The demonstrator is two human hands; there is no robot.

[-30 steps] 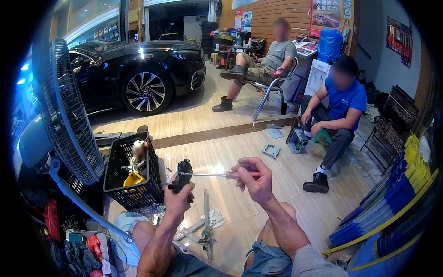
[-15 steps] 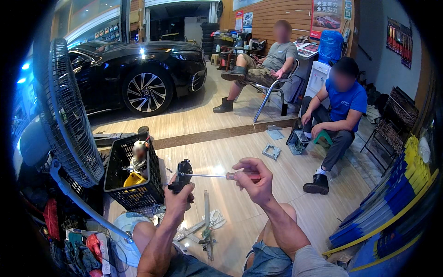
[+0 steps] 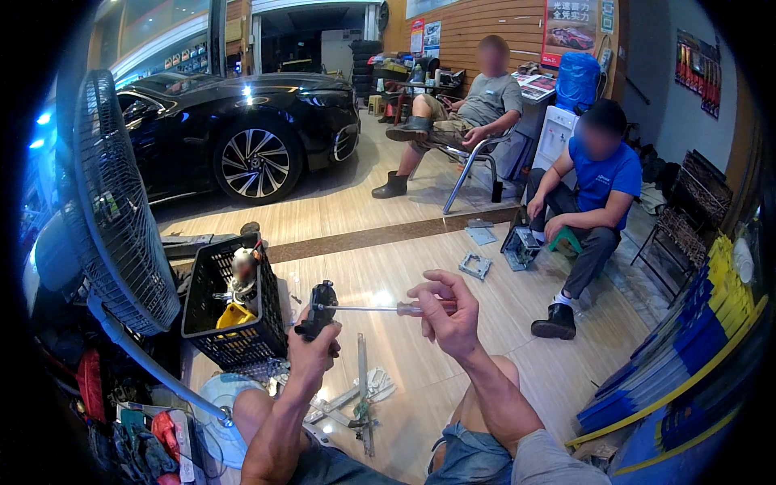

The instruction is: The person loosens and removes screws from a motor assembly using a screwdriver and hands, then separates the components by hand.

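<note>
1. A garage floor of pale wood planks [image 3: 420, 388]; a black car [image 3: 242, 129] sits upper left.
2. At frame centre, the right hand [image 3: 449, 319] pinches a screwdriver [image 3: 380, 308], its tip in a small black part [image 3: 319, 307] clenched by the left hand [image 3: 311, 352].
3. The tip could slip out and jab the left fingers if the part twists.
4. The screw is hidden, and the metal pieces [image 3: 356, 396] below are unclear.

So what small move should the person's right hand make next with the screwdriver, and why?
Probably a twist of the screwdriver in place. Its tip already meets the small black part that the left hand grips, and the right hand pinches the handle with the shaft level, so turning seems the likely step. Whether a screw sits there is too small to tell.
</note>
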